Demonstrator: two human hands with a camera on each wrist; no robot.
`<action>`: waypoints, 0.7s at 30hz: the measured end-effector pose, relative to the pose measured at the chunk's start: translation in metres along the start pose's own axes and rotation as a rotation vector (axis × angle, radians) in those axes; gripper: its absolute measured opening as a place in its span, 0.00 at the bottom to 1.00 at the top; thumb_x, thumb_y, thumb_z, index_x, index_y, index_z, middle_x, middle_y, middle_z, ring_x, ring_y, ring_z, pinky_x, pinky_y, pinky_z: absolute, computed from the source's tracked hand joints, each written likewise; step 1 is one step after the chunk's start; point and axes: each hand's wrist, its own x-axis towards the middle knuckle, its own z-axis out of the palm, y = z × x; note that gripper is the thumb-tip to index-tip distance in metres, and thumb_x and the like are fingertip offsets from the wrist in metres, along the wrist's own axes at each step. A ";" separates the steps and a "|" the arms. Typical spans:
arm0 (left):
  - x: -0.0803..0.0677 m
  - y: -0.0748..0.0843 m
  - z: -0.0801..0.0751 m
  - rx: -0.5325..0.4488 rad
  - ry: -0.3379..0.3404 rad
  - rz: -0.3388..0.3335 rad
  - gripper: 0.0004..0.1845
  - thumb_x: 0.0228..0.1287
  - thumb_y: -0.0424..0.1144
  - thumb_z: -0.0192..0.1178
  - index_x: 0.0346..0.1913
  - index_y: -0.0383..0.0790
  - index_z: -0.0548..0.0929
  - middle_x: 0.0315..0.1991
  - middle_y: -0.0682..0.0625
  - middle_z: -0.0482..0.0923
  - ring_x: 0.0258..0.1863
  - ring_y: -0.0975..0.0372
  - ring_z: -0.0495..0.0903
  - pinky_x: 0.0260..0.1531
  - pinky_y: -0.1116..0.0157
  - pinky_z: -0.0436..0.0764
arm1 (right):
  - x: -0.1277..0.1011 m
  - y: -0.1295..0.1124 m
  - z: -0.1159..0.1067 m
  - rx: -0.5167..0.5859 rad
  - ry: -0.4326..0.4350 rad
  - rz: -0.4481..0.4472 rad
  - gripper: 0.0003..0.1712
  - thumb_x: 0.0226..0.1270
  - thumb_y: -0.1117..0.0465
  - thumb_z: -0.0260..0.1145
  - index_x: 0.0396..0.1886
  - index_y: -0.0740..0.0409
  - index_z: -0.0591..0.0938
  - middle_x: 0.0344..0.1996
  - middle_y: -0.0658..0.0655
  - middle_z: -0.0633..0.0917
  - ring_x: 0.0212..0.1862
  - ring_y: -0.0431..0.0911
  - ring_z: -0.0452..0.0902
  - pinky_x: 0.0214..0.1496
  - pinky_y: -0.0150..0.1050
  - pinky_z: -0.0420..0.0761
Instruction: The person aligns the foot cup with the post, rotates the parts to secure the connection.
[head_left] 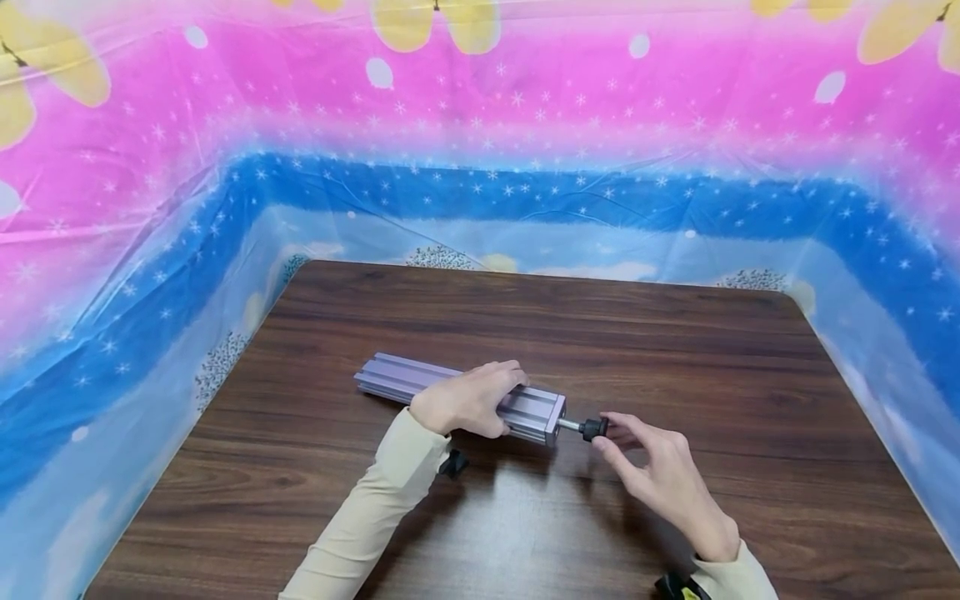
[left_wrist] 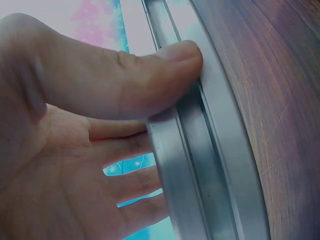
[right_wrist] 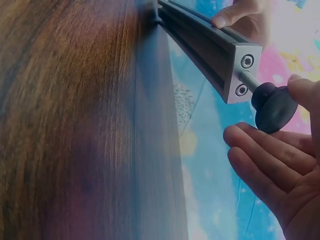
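A silver aluminium profile (head_left: 405, 377) with grooved sides lies slantwise over the middle of the table. My left hand (head_left: 472, 398) grips it near its right end, thumb on the near side and fingers over the far side. From the end plate (right_wrist: 231, 82), between two socket screws (right_wrist: 247, 61), a threaded stem sticks out. That stem belongs to a levelling foot (right_wrist: 276, 109) with a round black base. Thumb and fingertips of my right hand (head_left: 667, 475) pinch the base at its rim. A stretch of bare thread shows between plate and base.
The dark wooden table (head_left: 600, 333) has rounded far corners. A pink and blue patterned cloth (head_left: 480, 192) hangs behind it and along both sides. Black straps (head_left: 453, 463) show at the wrists.
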 end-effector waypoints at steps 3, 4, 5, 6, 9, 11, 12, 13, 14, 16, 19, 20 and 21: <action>0.000 0.000 -0.001 -0.003 0.000 0.001 0.29 0.51 0.30 0.70 0.59 0.35 0.78 0.46 0.48 0.74 0.42 0.59 0.71 0.46 0.63 0.72 | -0.001 0.000 -0.001 0.026 -0.018 0.009 0.24 0.60 0.62 0.75 0.58 0.58 0.83 0.38 0.49 0.91 0.37 0.38 0.87 0.42 0.25 0.81; 0.000 0.000 -0.001 -0.004 0.001 0.002 0.28 0.51 0.30 0.70 0.59 0.35 0.78 0.46 0.48 0.74 0.42 0.59 0.71 0.46 0.63 0.72 | -0.001 0.001 -0.001 0.037 -0.021 0.006 0.28 0.58 0.62 0.77 0.60 0.57 0.82 0.42 0.49 0.90 0.38 0.38 0.87 0.43 0.25 0.81; 0.000 0.000 -0.001 -0.004 0.002 0.003 0.28 0.51 0.30 0.70 0.59 0.35 0.78 0.46 0.48 0.74 0.42 0.59 0.70 0.46 0.63 0.72 | -0.001 0.001 -0.002 0.051 -0.023 -0.001 0.32 0.56 0.62 0.78 0.63 0.56 0.80 0.46 0.51 0.89 0.40 0.39 0.87 0.45 0.25 0.81; 0.000 0.000 -0.002 -0.006 0.003 0.003 0.28 0.51 0.30 0.70 0.59 0.35 0.78 0.46 0.48 0.74 0.42 0.59 0.70 0.46 0.63 0.72 | -0.001 0.001 -0.003 0.069 -0.024 -0.015 0.37 0.54 0.62 0.80 0.65 0.55 0.78 0.50 0.52 0.88 0.43 0.40 0.86 0.47 0.26 0.81; 0.000 0.000 -0.002 -0.006 0.004 0.001 0.28 0.51 0.30 0.71 0.58 0.35 0.78 0.46 0.48 0.74 0.42 0.59 0.70 0.46 0.63 0.72 | -0.001 0.001 -0.004 0.107 -0.016 -0.083 0.46 0.47 0.65 0.83 0.69 0.54 0.75 0.58 0.56 0.83 0.49 0.44 0.84 0.50 0.27 0.80; 0.000 0.000 -0.002 -0.002 0.003 0.000 0.28 0.51 0.30 0.71 0.58 0.35 0.78 0.45 0.48 0.73 0.42 0.59 0.70 0.45 0.63 0.72 | 0.001 0.001 -0.004 0.114 -0.001 -0.142 0.45 0.45 0.68 0.82 0.68 0.55 0.76 0.57 0.55 0.83 0.51 0.44 0.83 0.51 0.28 0.80; 0.000 0.000 -0.002 0.000 0.002 0.000 0.28 0.51 0.30 0.71 0.58 0.35 0.78 0.45 0.48 0.74 0.41 0.59 0.70 0.45 0.63 0.72 | 0.002 0.001 -0.004 0.114 0.011 -0.168 0.44 0.45 0.69 0.81 0.66 0.56 0.77 0.56 0.54 0.83 0.50 0.44 0.83 0.51 0.28 0.80; 0.000 0.000 -0.002 0.004 0.000 0.001 0.28 0.51 0.30 0.70 0.58 0.35 0.78 0.45 0.48 0.74 0.41 0.59 0.71 0.45 0.63 0.72 | 0.002 0.001 -0.004 0.112 0.024 -0.191 0.43 0.44 0.71 0.81 0.65 0.57 0.78 0.55 0.54 0.84 0.49 0.44 0.83 0.51 0.28 0.80; 0.000 0.000 -0.002 0.006 -0.001 0.000 0.28 0.52 0.30 0.70 0.58 0.35 0.78 0.45 0.48 0.74 0.41 0.59 0.71 0.45 0.63 0.71 | 0.003 0.001 -0.004 0.113 0.035 -0.207 0.41 0.44 0.72 0.80 0.63 0.58 0.79 0.54 0.53 0.84 0.48 0.43 0.84 0.51 0.28 0.80; 0.000 0.000 -0.002 0.010 -0.003 -0.001 0.28 0.52 0.30 0.70 0.59 0.35 0.77 0.45 0.48 0.74 0.41 0.59 0.71 0.45 0.63 0.71 | 0.004 0.001 -0.004 0.111 0.049 -0.217 0.39 0.44 0.73 0.79 0.61 0.58 0.81 0.52 0.51 0.85 0.46 0.42 0.84 0.51 0.27 0.80; 0.000 0.001 -0.002 0.007 -0.004 -0.008 0.28 0.51 0.31 0.70 0.59 0.35 0.77 0.45 0.49 0.74 0.42 0.59 0.71 0.45 0.63 0.72 | 0.004 0.000 -0.004 0.105 0.055 -0.204 0.38 0.45 0.72 0.79 0.62 0.57 0.81 0.49 0.50 0.86 0.43 0.42 0.85 0.50 0.25 0.79; 0.000 0.001 -0.002 0.006 -0.002 -0.010 0.28 0.51 0.30 0.70 0.59 0.35 0.77 0.46 0.49 0.74 0.42 0.59 0.71 0.45 0.62 0.72 | 0.003 0.000 -0.004 0.099 0.050 -0.187 0.38 0.46 0.71 0.79 0.62 0.56 0.81 0.48 0.49 0.86 0.42 0.42 0.85 0.50 0.25 0.79; -0.001 0.001 -0.002 0.006 -0.001 -0.010 0.28 0.51 0.30 0.70 0.59 0.35 0.77 0.45 0.49 0.74 0.42 0.59 0.71 0.45 0.63 0.72 | 0.003 0.000 -0.004 0.092 0.045 -0.170 0.37 0.48 0.70 0.79 0.62 0.56 0.81 0.47 0.49 0.87 0.41 0.42 0.86 0.49 0.25 0.80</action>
